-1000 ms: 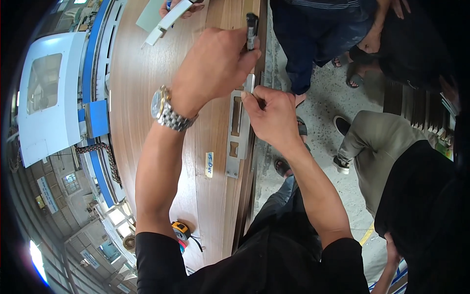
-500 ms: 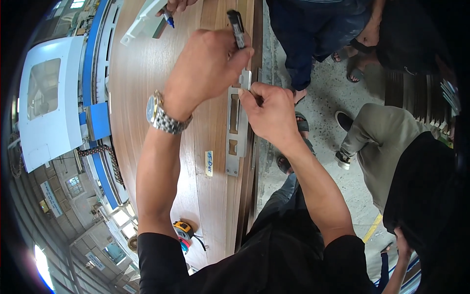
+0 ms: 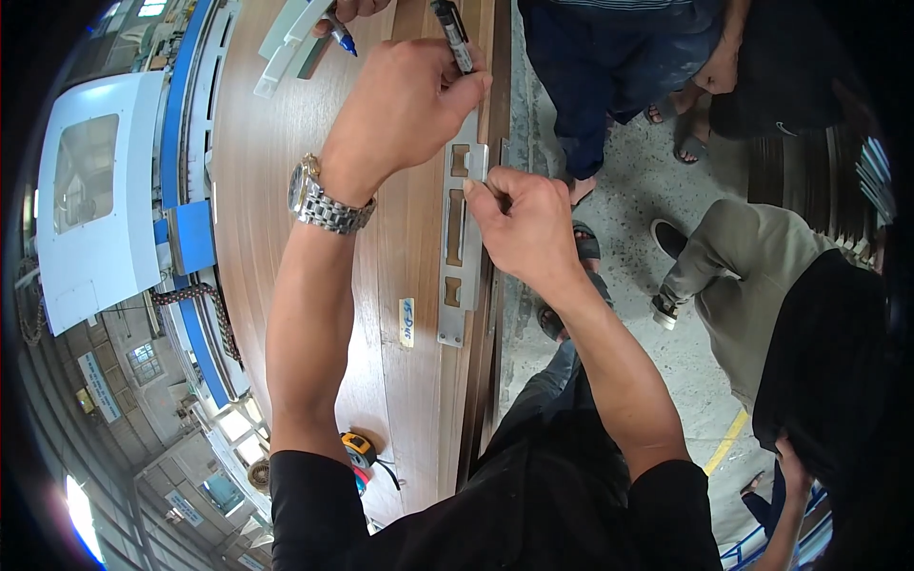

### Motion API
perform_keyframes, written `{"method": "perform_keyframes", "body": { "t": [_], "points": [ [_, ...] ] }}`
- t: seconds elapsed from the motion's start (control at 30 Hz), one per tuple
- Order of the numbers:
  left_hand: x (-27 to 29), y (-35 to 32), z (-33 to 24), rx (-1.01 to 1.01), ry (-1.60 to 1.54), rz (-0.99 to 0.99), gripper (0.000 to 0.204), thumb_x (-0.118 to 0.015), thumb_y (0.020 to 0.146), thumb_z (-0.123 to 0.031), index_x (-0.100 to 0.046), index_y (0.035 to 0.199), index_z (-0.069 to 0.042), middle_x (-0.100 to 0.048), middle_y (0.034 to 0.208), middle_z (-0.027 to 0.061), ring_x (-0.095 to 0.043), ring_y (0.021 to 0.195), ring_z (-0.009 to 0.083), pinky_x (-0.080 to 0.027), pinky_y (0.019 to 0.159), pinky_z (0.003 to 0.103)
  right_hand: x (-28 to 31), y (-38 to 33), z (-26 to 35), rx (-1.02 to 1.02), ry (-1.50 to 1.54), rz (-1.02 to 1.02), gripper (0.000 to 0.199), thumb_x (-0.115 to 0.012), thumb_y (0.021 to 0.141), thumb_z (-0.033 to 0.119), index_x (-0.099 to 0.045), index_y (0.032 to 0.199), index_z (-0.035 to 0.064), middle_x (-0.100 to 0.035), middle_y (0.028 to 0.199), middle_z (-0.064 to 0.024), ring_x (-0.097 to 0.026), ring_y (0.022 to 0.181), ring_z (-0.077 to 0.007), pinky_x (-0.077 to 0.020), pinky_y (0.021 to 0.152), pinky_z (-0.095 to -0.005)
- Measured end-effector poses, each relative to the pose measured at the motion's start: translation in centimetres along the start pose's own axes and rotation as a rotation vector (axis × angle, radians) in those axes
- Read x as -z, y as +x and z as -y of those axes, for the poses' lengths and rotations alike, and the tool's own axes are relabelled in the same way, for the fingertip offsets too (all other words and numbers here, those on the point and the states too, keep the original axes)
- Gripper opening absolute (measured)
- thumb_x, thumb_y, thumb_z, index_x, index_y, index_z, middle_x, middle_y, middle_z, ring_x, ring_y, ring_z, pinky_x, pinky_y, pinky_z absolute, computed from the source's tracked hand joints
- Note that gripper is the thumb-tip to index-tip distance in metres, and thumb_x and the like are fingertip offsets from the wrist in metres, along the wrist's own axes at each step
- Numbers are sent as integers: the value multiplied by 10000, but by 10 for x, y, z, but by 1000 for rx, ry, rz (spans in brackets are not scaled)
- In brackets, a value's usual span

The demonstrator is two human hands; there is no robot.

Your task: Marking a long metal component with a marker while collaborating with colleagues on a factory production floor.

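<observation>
Slightly forward has moved my left hand [image 3: 409, 105], closed round the marker [image 3: 453, 36]; my right hand [image 3: 528, 219] pinches the metal plate [image 3: 473, 238]; marking seems in hand, next needing steady hold.

Has shifted the left hand [image 3: 405, 105] and its black marker [image 3: 452, 36] left and farther away, uncovering the far cutout [image 3: 460, 160] of the metal template [image 3: 473, 249].

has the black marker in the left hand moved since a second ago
Yes. Judged against the handwritten yellow label, the black marker has shifted up the picture, farther from the label, and somewhat left.
</observation>
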State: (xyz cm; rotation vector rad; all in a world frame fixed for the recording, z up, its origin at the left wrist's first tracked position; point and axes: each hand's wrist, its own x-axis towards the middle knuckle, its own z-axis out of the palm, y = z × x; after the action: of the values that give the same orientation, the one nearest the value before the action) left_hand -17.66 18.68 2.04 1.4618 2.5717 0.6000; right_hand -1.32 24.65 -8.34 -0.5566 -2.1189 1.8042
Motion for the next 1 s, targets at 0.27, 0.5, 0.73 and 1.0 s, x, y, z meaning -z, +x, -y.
{"method": "perform_keyframes", "body": {
  "t": [0.27,0.5,0.73,1.0],
  "points": [
    [4,3,-3,49,12,23,251,-715,910,-246,-761,899,1,-697,728,199,-675,684,407,-533,644,442,0,0,0,3,0,5,421,-742,953,169,-504,669,-29,-442,523,-120,-346,500,-177,-364,495,-388],
    [-1,5,6,129,-79,7,270,-726,906,-263,-769,898,3,-691,686,190,-686,660,378,-537,639,424,1,0,1,-21,-8,10,434,-743,961,176,-504,663,-27,-430,515,-106,-338,504,-167,-354,492,-388],
    [6,2,8,164,-78,41,289,-739,906,-286,-780,914,0,-714,705,170,-707,649,329,-544,644,408,1,0,1,-21,8,25,432,-737,962,166,-496,662,-30,-420,516,-105,-320,514,-169,-342,489,-388],
    [5,3,25,148,-135,73,293,-732,918,-296,-790,930,-9,-741,716,130,-725,656,253,-559,659,361,1,0,0,-44,4,28,449,-737,966,160,-459,669,-30,-355,537,-63,-307,555,-110,-315,483,-365]
  ]
}}
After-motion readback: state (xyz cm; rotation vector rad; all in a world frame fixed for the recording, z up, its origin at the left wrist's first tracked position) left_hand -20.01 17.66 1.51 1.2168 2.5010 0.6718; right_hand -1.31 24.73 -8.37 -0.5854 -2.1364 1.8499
